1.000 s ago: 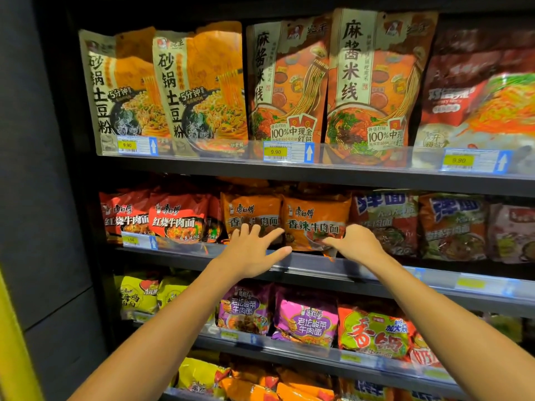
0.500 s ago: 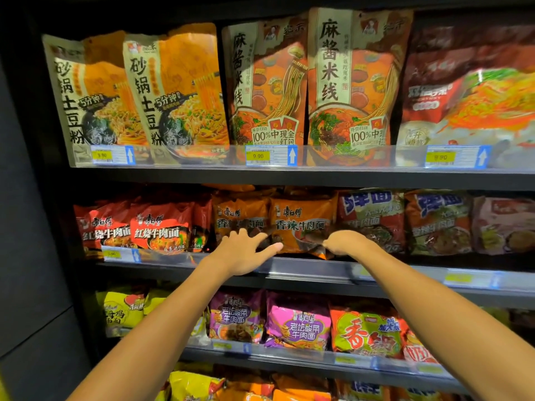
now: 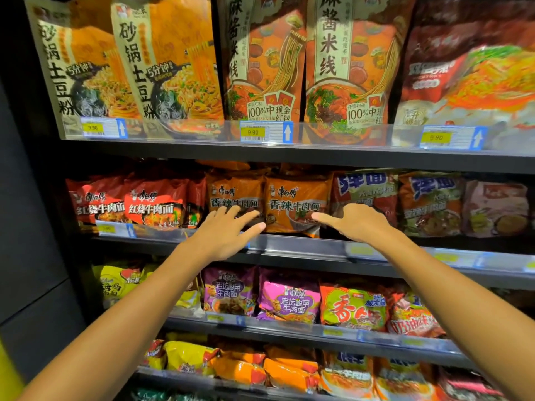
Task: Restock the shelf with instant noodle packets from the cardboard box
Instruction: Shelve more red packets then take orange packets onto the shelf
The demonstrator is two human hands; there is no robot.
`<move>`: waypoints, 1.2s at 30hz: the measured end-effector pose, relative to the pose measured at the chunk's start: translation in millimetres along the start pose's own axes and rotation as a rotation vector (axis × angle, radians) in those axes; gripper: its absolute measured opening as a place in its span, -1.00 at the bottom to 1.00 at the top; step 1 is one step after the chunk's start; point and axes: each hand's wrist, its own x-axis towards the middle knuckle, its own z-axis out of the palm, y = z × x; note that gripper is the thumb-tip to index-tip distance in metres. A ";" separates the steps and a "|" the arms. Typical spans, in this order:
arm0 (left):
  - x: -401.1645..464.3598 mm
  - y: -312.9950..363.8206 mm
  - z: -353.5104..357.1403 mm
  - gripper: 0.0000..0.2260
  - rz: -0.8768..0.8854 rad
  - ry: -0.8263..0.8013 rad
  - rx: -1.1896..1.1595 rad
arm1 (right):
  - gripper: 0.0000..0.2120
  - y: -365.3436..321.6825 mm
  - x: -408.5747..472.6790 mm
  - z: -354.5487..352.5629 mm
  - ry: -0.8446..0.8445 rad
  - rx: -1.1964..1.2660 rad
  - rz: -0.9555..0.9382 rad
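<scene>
Both hands raised to the second shelf [image 3: 289,247], nothing gripped. Left hand [image 3: 224,237] spread flat, fingers straight, tips against the lower edge of the left orange noodle packet [image 3: 234,195]. Right hand [image 3: 354,224] with index finger extended onto the right orange noodle packet [image 3: 295,204], other fingers loosely bent. 2 orange packets standing side by side, touching, just behind the shelf's front lip. Red packets [image 3: 153,201] packed close on the left, blue-lettered packets [image 3: 364,192] on the right. Dark gap above the row, under the upper shelf [image 3: 289,151].
</scene>
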 end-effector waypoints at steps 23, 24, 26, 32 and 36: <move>31.2 237.8 36.5 -0.28 0.630 0.069 -0.108 | -0.29 205.6 -182.4 -15.6 0.191 -0.080 -0.016; 32.0 254.5 36.9 -0.28 0.656 0.066 -0.093 | -0.27 217.8 -195.0 -20.9 0.195 -0.083 0.000; 30.5 293.8 34.9 -0.28 0.707 0.062 -0.083 | -0.24 245.1 -221.0 -31.4 0.222 -0.084 0.021; 0.0 448.6 41.8 -0.36 0.887 0.047 -0.075 | -0.21 351.3 -327.0 -56.1 0.188 -0.014 0.167; -34.6 573.9 64.5 -0.38 0.985 -0.016 -0.130 | -0.28 440.8 -429.8 -66.0 0.192 -0.008 0.301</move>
